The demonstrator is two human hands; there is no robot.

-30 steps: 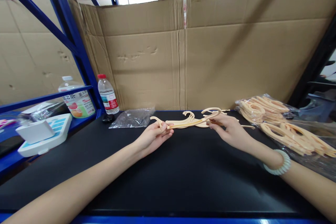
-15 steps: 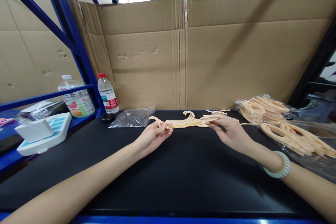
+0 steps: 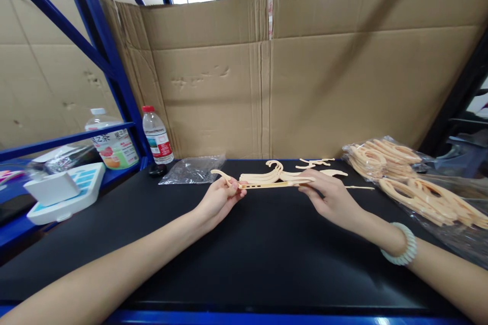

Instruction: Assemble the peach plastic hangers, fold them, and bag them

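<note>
The left hand (image 3: 220, 199) pinches one end of a hanger (image 3: 267, 181) between thumb and fingertips, and the right hand (image 3: 331, 197) grips the other end the same way. The hanger is pale peach plastic, thin and flat, seen nearly edge-on as a level strip just above the table (image 3: 244, 259), with a curled hook tip sticking out left of the left hand. Just behind it more hangers (image 3: 305, 168) of the same colour lie loose on the black table, hooks up. Further right, clear bags (image 3: 412, 183) hold stacks of the same hangers. At the far left sit an empty bag (image 3: 194, 170) and a bottle (image 3: 157, 136). A bracelet (image 3: 401, 250) circles the right wrist.
</note>
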